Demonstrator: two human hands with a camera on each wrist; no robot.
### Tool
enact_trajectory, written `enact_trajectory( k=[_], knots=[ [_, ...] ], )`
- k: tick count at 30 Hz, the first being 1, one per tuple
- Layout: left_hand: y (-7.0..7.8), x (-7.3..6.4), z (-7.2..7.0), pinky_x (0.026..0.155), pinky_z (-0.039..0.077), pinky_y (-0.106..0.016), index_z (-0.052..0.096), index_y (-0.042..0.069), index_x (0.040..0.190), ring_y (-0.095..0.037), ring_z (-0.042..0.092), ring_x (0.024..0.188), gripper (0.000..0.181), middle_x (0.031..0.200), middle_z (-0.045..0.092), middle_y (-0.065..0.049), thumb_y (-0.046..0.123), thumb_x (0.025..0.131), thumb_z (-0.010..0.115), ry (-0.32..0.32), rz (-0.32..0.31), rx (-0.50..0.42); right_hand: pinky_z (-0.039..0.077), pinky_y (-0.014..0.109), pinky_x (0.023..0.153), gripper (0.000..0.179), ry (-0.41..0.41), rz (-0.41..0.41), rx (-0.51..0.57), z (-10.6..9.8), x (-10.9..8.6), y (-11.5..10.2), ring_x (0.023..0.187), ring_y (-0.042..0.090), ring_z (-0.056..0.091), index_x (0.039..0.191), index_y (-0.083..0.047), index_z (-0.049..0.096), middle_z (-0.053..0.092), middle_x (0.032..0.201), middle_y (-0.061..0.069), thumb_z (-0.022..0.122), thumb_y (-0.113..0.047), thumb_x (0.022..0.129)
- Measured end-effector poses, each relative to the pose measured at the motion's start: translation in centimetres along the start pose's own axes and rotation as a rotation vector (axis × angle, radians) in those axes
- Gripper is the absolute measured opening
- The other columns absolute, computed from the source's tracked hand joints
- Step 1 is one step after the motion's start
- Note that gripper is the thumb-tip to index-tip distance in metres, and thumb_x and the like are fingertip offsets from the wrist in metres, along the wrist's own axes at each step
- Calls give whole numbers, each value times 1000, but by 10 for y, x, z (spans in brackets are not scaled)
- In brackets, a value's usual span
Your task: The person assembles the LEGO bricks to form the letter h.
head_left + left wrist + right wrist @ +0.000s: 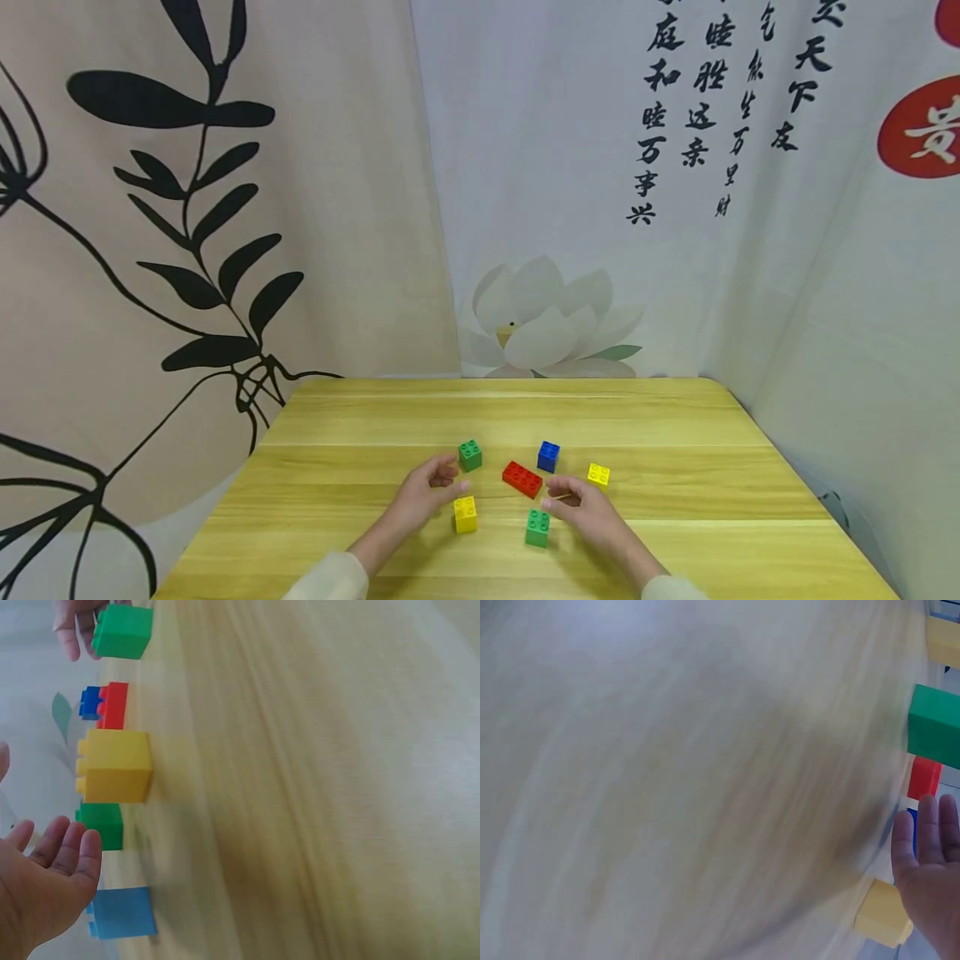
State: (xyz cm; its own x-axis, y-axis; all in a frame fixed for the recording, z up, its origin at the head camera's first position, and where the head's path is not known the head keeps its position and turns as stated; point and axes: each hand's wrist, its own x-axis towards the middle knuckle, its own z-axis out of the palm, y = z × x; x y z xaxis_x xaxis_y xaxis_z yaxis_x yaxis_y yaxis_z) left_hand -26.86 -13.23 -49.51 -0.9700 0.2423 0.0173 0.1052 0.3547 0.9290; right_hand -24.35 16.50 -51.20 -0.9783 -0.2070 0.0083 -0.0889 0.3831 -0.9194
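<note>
My left hand (423, 493) hovers with relaxed fingers, holding nothing, between a green brick (470, 455) and a yellow brick (465, 515). A light blue brick (124, 913) stands beside that hand in the left wrist view; in the head view it is hidden. On the other side, my right hand (592, 510) is held loosely above the table, nothing in its fingers. Nearest to it are a red brick (522, 479) and a second green brick (537, 528). Behind it stand a blue brick (548, 456) and another yellow brick (598, 476).
All the bricks stand apart on a wooden table (375, 417). Directly behind the far edge hangs a pale curtain (360, 250) printed with plants, a lotus and writing. Another stretch of curtain (862, 333) runs along the right side.
</note>
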Motion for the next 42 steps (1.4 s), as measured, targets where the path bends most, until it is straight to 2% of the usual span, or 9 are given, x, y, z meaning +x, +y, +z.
enact_trajectory(
  k=[8, 13, 17, 31, 42],
  knots=[
    [-9, -9, 4, 93, 50, -46, 47, -7, 140, -31, 57, 110, 72, 124, 59, -20, 33, 88, 77, -19, -8, 20, 50, 46, 92, 53, -74, 44, 7, -2, -3, 4, 107, 26, 60, 126, 3, 59, 62, 123, 15, 76, -32, 89],
    [-15, -11, 6, 91, 50, -47, 48, -9, 137, -31, 58, 106, 68, 121, 60, -21, 25, 86, 78, -15, 8, 17, 49, 48, 94, 56, -108, 18, -7, -2, -5, 8, 106, 27, 60, 125, 3, 60, 64, 120, 12, 80, -30, 84],
    [-18, -13, 7, 90, 50, -46, 48, -7, 137, -30, 58, 106, 69, 122, 60, -20, 25, 86, 79, -27, -11, 11, 48, 48, 94, 58, -126, 2, -19, 0, -7, 11, 107, 29, 59, 125, 3, 60, 65, 117, 8, 82, -28, 82],
    [-27, -14, 7, 91, 50, -45, 55, -5, 131, -27, 58, 106, 61, 119, 62, -11, 22, 84, 81, -60, -47, 17, 47, 51, 95, 56, -112, 10, -25, 3, -10, 15, 110, 32, 59, 125, 1, 60, 64, 118, 6, 82, -28, 82],
    [-32, -14, 11, 90, 50, -44, 56, -6, 127, -27, 58, 104, 57, 113, 62, -9, 17, 83, 82, -52, -37, -11, 49, 48, 92, 47, -86, 11, -40, 5, -9, 19, 104, 25, 60, 117, -3, 63, 65, 109, 2, 83, -27, 81]
  ],
)
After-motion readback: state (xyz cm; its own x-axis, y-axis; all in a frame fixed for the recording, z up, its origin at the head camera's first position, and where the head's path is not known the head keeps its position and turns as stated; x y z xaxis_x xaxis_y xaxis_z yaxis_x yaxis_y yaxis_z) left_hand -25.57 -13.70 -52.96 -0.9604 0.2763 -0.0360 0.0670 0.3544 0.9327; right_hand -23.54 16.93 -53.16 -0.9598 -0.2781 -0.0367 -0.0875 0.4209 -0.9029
